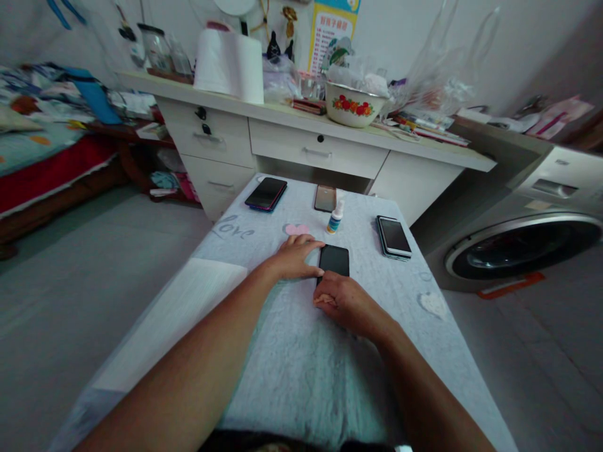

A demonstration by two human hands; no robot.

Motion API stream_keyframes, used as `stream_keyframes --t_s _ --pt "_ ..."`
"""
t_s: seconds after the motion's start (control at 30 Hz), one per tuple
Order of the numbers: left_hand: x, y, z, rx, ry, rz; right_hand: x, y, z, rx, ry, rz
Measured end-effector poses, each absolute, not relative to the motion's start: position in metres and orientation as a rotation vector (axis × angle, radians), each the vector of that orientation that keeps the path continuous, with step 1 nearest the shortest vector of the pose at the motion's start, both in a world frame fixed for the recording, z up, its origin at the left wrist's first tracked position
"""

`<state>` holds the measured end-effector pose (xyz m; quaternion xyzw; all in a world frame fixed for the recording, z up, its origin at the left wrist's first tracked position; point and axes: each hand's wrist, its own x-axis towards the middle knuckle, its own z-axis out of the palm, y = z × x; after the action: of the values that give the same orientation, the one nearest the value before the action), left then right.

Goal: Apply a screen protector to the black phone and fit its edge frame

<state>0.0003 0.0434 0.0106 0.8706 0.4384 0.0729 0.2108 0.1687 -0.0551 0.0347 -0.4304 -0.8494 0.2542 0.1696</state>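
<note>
A dark smartphone (335, 258) lies face up in the middle of the cloth-covered table (292, 351). My left hand (298, 256) holds it along its left side, index fingertip at the top corner and thumb lower down. Bunched in the closed fingers of my right hand (346, 298) is a small orange-brown cloth (325, 301), at the lower end of the phone, which that hand partly hides. Just beyond the phone stands a small white spray bottle (335, 218) with a blue and yellow label.
Stacked phones (266, 193) lie at the table's far left, and another stack (394, 237) at the right. A brown-edged phone case (325, 198) rests at the back. Behind the table is a white drawer desk (296, 141) with a flowered bowl (354, 105); a washing machine (532, 207) stands right.
</note>
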Motion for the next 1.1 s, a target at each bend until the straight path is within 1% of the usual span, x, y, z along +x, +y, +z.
stream_keyframes --t_s 0.2,0.4,0.7,1.1 --pt "-0.001 0.044 0.009 2.413 1.208 0.199 0.173 -0.056 0.038 -1.214 -2.456 0.784" --pt "-0.002 0.046 0.007 2.414 1.194 0.209 0.186 -0.058 0.05 -1.372 -2.459 0.868" --pt "-0.002 0.045 0.008 2.402 1.192 0.217 0.207 -0.058 0.06 -1.472 -2.505 0.899" --pt "-0.001 0.044 0.008 2.401 1.206 0.221 0.185 -0.059 0.048 -1.414 -2.465 0.757"
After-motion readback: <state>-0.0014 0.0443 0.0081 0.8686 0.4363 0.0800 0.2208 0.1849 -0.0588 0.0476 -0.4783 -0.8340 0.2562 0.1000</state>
